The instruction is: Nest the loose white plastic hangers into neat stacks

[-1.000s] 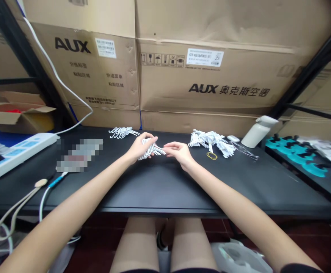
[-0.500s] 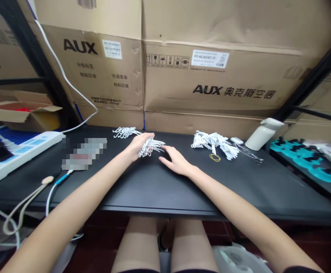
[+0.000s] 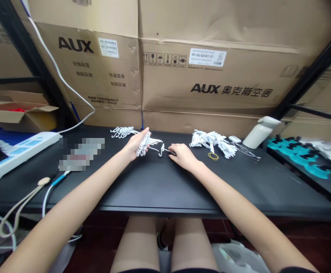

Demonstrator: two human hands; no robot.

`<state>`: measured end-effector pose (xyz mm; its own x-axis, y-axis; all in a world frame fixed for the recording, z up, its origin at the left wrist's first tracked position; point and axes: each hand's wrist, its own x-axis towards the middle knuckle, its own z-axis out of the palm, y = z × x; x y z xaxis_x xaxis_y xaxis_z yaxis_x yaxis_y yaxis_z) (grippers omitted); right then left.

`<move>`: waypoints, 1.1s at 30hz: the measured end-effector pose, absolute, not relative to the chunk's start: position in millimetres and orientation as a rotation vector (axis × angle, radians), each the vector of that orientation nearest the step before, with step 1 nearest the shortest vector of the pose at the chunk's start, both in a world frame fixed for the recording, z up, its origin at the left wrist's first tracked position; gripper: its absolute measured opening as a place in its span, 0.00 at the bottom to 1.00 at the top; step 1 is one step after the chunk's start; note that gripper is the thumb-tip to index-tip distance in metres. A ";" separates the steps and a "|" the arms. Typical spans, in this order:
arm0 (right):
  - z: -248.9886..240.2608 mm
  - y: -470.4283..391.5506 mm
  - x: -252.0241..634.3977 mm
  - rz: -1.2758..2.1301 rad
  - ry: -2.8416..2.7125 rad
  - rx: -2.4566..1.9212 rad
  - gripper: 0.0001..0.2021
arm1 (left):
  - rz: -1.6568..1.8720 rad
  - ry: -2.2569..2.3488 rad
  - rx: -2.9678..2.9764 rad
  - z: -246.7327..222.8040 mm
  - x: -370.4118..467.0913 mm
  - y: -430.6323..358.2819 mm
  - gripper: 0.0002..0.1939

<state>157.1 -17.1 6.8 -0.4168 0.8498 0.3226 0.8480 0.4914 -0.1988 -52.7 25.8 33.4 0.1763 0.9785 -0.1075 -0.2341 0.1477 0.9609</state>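
My left hand (image 3: pixel 132 147) is closed around a bundle of white wire hooks (image 3: pixel 143 145), their curved ends toward me and their straight shanks pointing right. Just to the right, my right hand (image 3: pixel 184 156) pinches the end of a single white hook (image 3: pixel 162 149) low over the black table (image 3: pixel 159 182). The curved end of that hook faces the bundle. Behind my left hand lies another group of white hooks (image 3: pixel 122 132). Farther right rests a heap of bundled white hooks (image 3: pixel 214 141), with a yellow rubber band (image 3: pixel 213 156) in front of it.
Glasses (image 3: pixel 249 151) and a white bottle (image 3: pixel 260 132) are at the right, beside teal wavy holders (image 3: pixel 298 153). A power strip (image 3: pixel 20 157), cables and an open carton (image 3: pixel 20 115) occupy the left. Large cardboard panels (image 3: pixel 210 102) stand along the back.
My right hand has moved slightly right, away from the bundle, and its fingers have closed on one hook. My left hand keeps the bundle. The view has shifted a little.
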 end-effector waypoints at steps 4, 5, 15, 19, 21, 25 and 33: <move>4.7 -7.9 170.4 0.143 -2.125 -1.464 0.11 | 1.104 1.045 1.183 31.1 -51.4 23.6 0.14; 4.8 -5.6 174.0 0.189 -2.073 -1.440 0.10 | 1.102 1.062 1.229 31.3 -50.8 22.2 0.14; 27.6 -0.8 196.1 0.889 -1.577 -1.132 0.13 | 1.066 1.073 1.459 39.4 -44.4 6.0 0.15; 24.0 -4.3 184.8 0.902 -1.568 -1.041 0.14 | 1.088 1.037 1.459 37.5 -44.7 7.7 0.15; 21.6 -6.5 178.4 0.880 -1.577 -1.009 0.14 | 1.088 1.023 1.453 37.0 -44.3 8.3 0.15; 19.0 -12.1 167.4 0.842 -1.581 -0.976 0.13 | 1.080 1.003 1.447 35.6 -42.6 8.2 0.14; 12.2 -17.4 151.7 0.790 -1.460 -0.965 0.12 | 1.161 1.051 1.451 33.7 -39.5 8.1 0.14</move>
<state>151.7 -17.4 12.2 -0.0034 0.8995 0.4369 0.1264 0.4338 -0.8921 -39.5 8.1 33.7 0.1742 0.9730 0.1512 0.0544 -0.1628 0.9852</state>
